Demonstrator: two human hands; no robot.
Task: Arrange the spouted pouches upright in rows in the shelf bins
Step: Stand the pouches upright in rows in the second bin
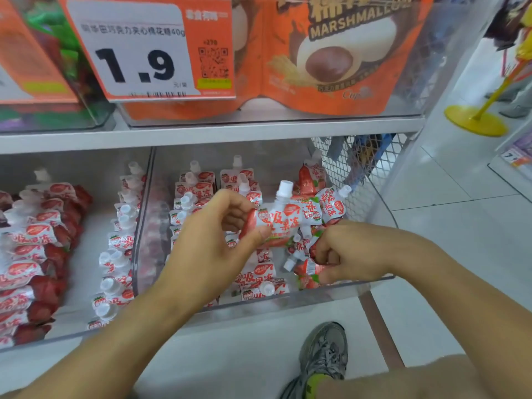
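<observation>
My left hand (218,234) pinches a red-and-white spouted pouch (283,216) with a white cap, holding it upright above the right clear shelf bin (331,295). My right hand (348,251) reaches into the same bin with fingers curled round a loose pouch (309,269) lying in a jumbled heap at the bin's right side. Upright pouches (198,185) stand in rows at the bin's back left. The left bin (37,341) holds rows of similar pouches (121,240) leaning in line.
An upper shelf carries orange marshmallow bags (331,53) behind a price tag (138,50) reading 1.9. A wire mesh panel (359,165) closes the shelf's right end. My shoe (325,352) stands on the tiled floor below. A yellow stand base (475,120) sits in the aisle.
</observation>
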